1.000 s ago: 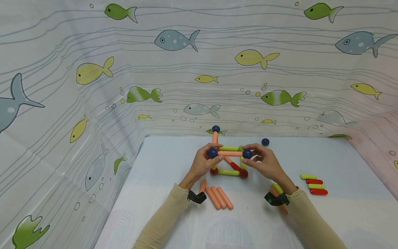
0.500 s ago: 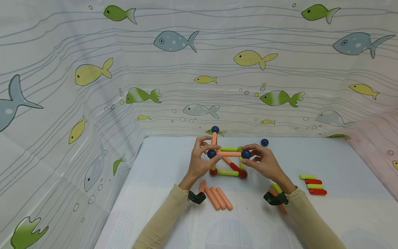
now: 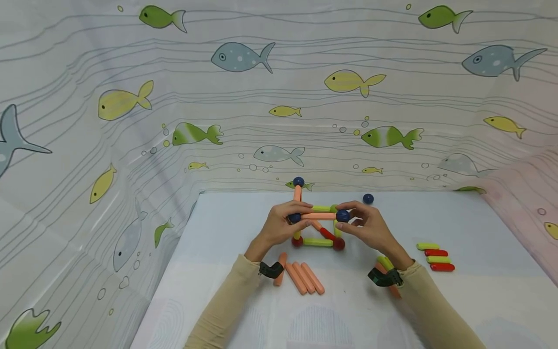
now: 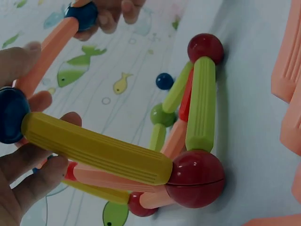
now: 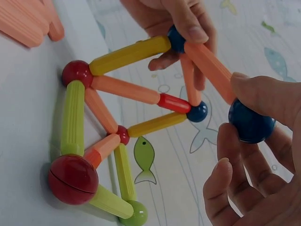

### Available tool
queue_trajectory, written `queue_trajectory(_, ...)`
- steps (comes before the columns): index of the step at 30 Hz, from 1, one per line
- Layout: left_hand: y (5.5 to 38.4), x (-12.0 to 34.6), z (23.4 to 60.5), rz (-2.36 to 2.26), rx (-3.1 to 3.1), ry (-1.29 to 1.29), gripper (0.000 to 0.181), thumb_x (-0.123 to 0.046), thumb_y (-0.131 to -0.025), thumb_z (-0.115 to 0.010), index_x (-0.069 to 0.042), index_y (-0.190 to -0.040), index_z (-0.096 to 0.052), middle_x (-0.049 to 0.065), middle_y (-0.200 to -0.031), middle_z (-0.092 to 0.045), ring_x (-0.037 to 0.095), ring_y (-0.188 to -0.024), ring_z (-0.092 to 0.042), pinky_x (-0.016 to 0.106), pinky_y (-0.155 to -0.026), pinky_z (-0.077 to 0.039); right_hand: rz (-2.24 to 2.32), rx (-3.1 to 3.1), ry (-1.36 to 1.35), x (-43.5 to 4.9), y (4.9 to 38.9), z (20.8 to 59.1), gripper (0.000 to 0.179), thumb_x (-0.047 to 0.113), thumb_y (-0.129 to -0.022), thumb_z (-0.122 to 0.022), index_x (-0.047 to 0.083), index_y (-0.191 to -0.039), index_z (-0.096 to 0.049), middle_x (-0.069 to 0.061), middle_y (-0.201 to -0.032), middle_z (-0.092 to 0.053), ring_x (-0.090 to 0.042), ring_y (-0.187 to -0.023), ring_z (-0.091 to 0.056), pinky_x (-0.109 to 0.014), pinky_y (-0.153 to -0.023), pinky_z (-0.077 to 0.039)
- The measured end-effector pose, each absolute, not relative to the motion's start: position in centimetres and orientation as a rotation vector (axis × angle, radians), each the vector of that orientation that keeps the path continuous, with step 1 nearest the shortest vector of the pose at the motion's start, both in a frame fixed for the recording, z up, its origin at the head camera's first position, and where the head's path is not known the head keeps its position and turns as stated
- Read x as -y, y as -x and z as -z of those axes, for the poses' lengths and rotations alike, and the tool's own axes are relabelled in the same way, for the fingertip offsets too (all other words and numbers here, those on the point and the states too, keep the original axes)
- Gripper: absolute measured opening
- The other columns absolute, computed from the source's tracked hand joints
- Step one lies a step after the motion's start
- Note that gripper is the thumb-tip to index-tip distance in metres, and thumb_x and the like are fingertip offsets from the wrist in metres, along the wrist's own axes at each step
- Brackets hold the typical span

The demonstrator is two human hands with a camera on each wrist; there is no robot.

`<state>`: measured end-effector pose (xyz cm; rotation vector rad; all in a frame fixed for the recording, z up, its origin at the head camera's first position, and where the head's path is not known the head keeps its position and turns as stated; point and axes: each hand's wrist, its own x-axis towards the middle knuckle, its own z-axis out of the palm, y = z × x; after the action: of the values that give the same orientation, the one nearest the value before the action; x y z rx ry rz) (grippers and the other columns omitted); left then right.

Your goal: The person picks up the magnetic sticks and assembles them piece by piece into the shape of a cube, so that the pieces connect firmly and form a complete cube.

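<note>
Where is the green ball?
In the right wrist view, the green ball sits at the bottom edge, left of the right hand, joining two green sticks.

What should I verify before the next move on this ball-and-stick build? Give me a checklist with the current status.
1. Right hand on the outer blue ball: ok, pinching it.
2. Left hand on the inner blue ball: ok, gripping at that corner.
3. Top salmon stick meeting both balls: ok, one at each end.
4. Upright between the outer blue ball and the near-right red ball: not ok, no stick joins them.
5. Spare sticks: ok, three salmon sticks lie side by side on the tabletop.
6. Joint strength: cannot tell from these views.
</note>
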<state>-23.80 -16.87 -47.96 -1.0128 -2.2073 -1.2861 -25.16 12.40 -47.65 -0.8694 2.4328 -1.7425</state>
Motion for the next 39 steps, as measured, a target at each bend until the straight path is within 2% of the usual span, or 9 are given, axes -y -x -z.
queue_trajectory(5, 23.9, 16.7, 47.8, 1.314, 2.214, 1.012, 0.032, 0.006, -0.083, -0.086, -0.004, -0.113, -0.08, 0.011, -0.103, -0.08, 0.015, -0.077, -0.067, 0.023, -0.069, -0.055, 1.762, -2.415, 0.899, -12.4, 25.3, 47.6, 0.039, 0.01, -0.093, -0.082, 0.005, -0.13, -0.07, -0.014, -0.123, -0.072, -0.016, -0.088, -0.066, -0.026, -0.07, -0.058)
queue_trajectory(8, 23.9, 16.9, 47.8, 1.416, 2.189, 1.005, 0.027, 0.003, -0.085, -0.086, -0.003, -0.111, -0.081, 0.012, -0.097, -0.08, 0.014, -0.073, -0.066, 0.023, -0.068, -0.055, 1.761, -2.409, 0.917, -12.4, 25.4, 47.8, 0.04, 0.009, -0.093, -0.082, 0.003, -0.131, -0.069, -0.018, -0.125, -0.071, -0.016, -0.088, -0.066, -0.025, -0.07, -0.057)
queue_trajectory(14, 23.9, 17.1, 47.8, 1.552, 2.178, 0.999, 0.024, 0.006, -0.084, -0.085, 0.004, -0.108, -0.08, 0.019, -0.099, -0.079, 0.016, -0.078, -0.072, 0.026, -0.07, -0.059, 1.774, -2.372, 0.926, -12.3, 25.4, 47.8, 0.045, 0.008, -0.092, -0.083, -0.002, -0.133, -0.067, -0.021, -0.127, -0.07, -0.017, -0.088, -0.067, -0.026, -0.071, -0.059)
queue_trajectory(21, 24.0, 17.2, 47.8, 1.589, 2.196, 0.976, 0.023, 0.007, -0.085, -0.084, 0.001, -0.108, -0.082, 0.016, -0.098, -0.08, 0.012, -0.08, -0.071, 0.024, -0.071, -0.059, 1.737, -2.366, 0.945, -12.7, 25.3, 48.0, 0.056, 0.007, -0.089, -0.086, 0.009, -0.14, -0.063, -0.021, -0.134, -0.064, -0.018, -0.09, -0.068, -0.028, -0.074, -0.061)
queue_trajectory(26, 23.8, 17.1, 47.9, 1.62, 2.192, 0.952, 0.023, 0.009, -0.085, -0.083, 0.004, -0.107, -0.081, 0.02, -0.098, -0.079, 0.012, -0.078, -0.071, 0.022, -0.069, -0.059, 1.653, -2.359, 0.87, -13.5, 24.7, 48.6, 0.065, 0.011, -0.09, -0.085, 0.009, -0.147, -0.054, -0.021, -0.135, -0.059, -0.019, -0.091, -0.07, -0.029, -0.07, -0.06)
queue_trajectory(30, 23.8, 17.1, 47.9, 1.632, 2.2, 0.942, 0.024, 0.01, -0.084, -0.083, 0.005, -0.107, -0.08, 0.022, -0.102, -0.079, 0.011, -0.075, -0.067, 0.019, -0.067, -0.054, 1.499, -2.386, 0.79, -13.8, 24.0, 49.8, 0.044, 0.023, -0.095, -0.082, 0.008, -0.132, -0.062, -0.013, -0.118, -0.067, -0.015, -0.087, -0.067, -0.026, -0.07, -0.054)
queue_trajectory(34, 23.8, 17.0, 47.9, 1.625, 2.225, 0.932, 0.023, 0.006, -0.086, -0.084, 0.002, -0.109, -0.081, 0.02, -0.106, -0.08, 0.009, -0.072, -0.06, 0.018, -0.062, -0.044, 1.292, -2.388, 0.911, -13.1, 22.7, 51.0, 0.02, 0.028, -0.098, -0.078, 0.012, -0.107, -0.072, 0.002, -0.094, -0.071, -0.008, -0.078, -0.061, -0.023, -0.069, -0.051)
queue_trajectory(36, 23.8, 17.0, 47.9, 1.609, 2.232, 0.935, 0.023, 0.004, -0.086, -0.084, 0.0, -0.109, -0.082, 0.018, -0.107, -0.08, 0.009, -0.07, -0.057, 0.019, -0.06, -0.04, 1.195, -2.367, 0.991, -12.3, 21.7, 51.3, 0.017, 0.031, -0.099, -0.077, 0.015, -0.1, -0.074, 0.007, -0.087, -0.069, -0.005, -0.074, -0.058, -0.022, -0.065, -0.05)
queue_trajectory(39, 23.8, 17.0, 47.7, 1.577, 2.235, 0.948, 0.022, 0.003, -0.087, -0.083, -0.002, -0.109, -0.083, 0.014, -0.102, -0.082, 0.009, -0.067, -0.055, 0.02, -0.057, -0.038, 1.051, -2.366, 1.032, -10.7, 19.9, 51.5, 0.024, 0.042, -0.098, -0.076, 0.018, -0.095, -0.074, 0.012, -0.077, -0.064, -0.001, -0.065, -0.053, -0.021, -0.058, -0.045)
